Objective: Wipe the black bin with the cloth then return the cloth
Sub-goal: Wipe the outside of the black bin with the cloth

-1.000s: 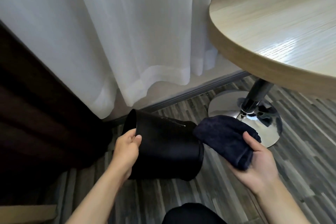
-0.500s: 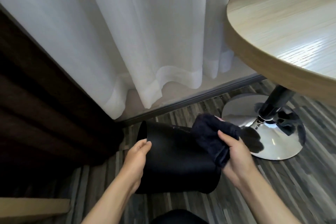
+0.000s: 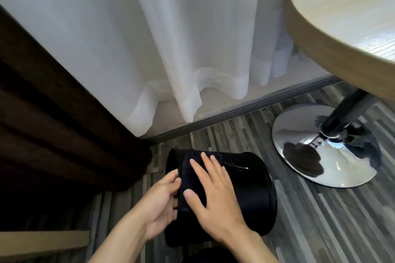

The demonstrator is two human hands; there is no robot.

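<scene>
The black bin (image 3: pixel 252 186) lies tipped on its side on the striped floor, its open mouth facing left. A dark navy cloth (image 3: pixel 188 177) is spread over the bin's upper side near the rim. My right hand (image 3: pixel 213 196) lies flat on the cloth, fingers spread, pressing it against the bin. My left hand (image 3: pixel 162 203) grips the bin's rim at the left edge, beside the cloth. A pale streak shows on the bin's top to the right of my fingers.
A round wooden table (image 3: pixel 342 28) overhangs at the right on a dark post with a shiny chrome base (image 3: pixel 310 156). White sheer curtain (image 3: pixel 171 49) hangs behind; a dark brown curtain (image 3: pixel 53 134) fills the left. A cardboard edge (image 3: pixel 42 241) lies bottom left.
My right hand carried the cloth from the bin's right end leftward onto its upper side near the rim and flattened on it. The left hand stayed on the rim.
</scene>
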